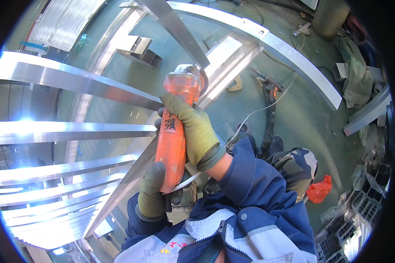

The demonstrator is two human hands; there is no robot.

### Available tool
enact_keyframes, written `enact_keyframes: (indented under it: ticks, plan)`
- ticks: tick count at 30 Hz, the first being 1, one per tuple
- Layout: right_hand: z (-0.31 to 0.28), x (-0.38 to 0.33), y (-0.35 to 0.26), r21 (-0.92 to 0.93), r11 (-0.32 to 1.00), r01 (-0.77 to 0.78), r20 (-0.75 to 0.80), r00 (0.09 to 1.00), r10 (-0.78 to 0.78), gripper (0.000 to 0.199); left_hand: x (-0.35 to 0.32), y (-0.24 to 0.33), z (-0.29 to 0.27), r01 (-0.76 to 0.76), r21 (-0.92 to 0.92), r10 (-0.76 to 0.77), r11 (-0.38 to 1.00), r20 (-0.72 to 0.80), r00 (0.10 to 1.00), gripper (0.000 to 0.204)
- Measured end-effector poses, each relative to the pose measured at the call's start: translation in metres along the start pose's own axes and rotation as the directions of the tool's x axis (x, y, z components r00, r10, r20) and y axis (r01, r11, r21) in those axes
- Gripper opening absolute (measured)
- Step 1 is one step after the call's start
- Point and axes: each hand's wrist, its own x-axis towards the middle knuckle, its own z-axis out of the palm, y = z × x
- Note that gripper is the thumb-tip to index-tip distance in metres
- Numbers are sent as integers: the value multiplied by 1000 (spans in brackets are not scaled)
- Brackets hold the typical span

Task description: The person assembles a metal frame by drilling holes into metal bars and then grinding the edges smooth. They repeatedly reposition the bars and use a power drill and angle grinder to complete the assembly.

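An orange angle grinder [173, 138] is held upright in the picture between my two gloved hands. My right hand [196, 127], in a yellow-green work glove, wraps round its body just behind the metal head. Lower down, my left hand [152, 186] closes round the rear end, where a pale cord [189, 180] comes out. The grinder's disc [203, 82], partly hidden by the head, is beside an aluminium bar [180, 35] of a metal frame. I cannot tell whether the disc touches the metal.
Several parallel aluminium bars [70, 132] run out to the left, with strong glare on them. A long aluminium profile [289, 52] curves across the far right. A torch-like tool with a thick cable [272, 87], a clamp [236, 84] and a red plastic bag [319, 189] lie on the green floor.
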Motion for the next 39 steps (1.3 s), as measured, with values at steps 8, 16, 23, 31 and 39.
enact_keyframes:
  ticks: [8, 16, 23, 31, 39]
  plan:
    - [-5, 6, -2, 1, 999, -48, 58, 997, 48, 47, -1, 0, -9, 101, -19, -101, 995, -27, 995, 90]
    - [-2, 8, -4, 20, 999, -41, 57, 998, 40, 47, -3, 1, 5, 81, 1, -80, 997, -162, 984, 92]
    - [-1, 8, -9, 7, 998, -65, 49, 997, 65, 47, -6, 9, 7, 178, 12, -174, 984, -157, 972, 92]
    - [-1, 9, -12, 1, 998, -60, 52, 997, 60, 45, -3, 12, -2, 170, -5, -170, 985, 9, 985, 88]
    - [-1, 10, -11, 3, 995, -95, 32, 995, 95, 43, 0, 8, -7, 172, -42, -169, 984, 64, 984, 87]
